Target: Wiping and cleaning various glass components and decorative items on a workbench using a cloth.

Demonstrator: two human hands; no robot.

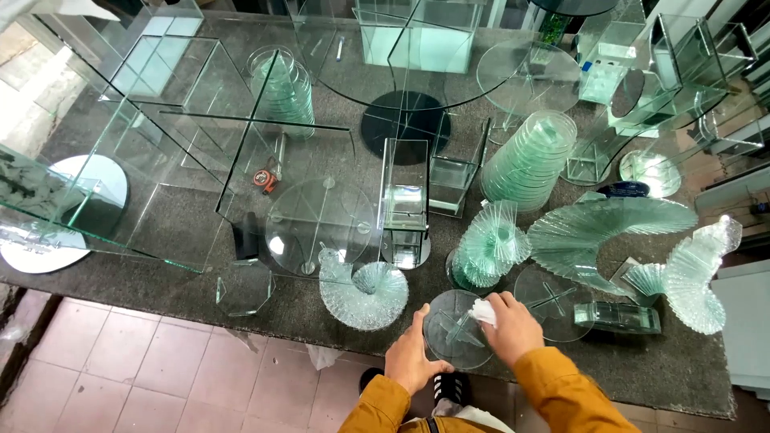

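A small round glass stand [451,325] sits at the near edge of a dark stone worktop [184,277]. My left hand [411,357] grips its left rim. My right hand [511,325] presses a crumpled white cloth [483,310] onto the disc's right side. Both arms wear orange sleeves. A second round glass disc [552,301] lies just right of my right hand.
Fanned spiral stacks of glass strips [365,293] [613,228] [698,277] stand around. A leaning stack of round discs [529,156], glass boxes [405,200], big glass panels [120,172], a round table top [401,60] and an orange tape measure [264,180] crowd the worktop. Tiled floor lies below.
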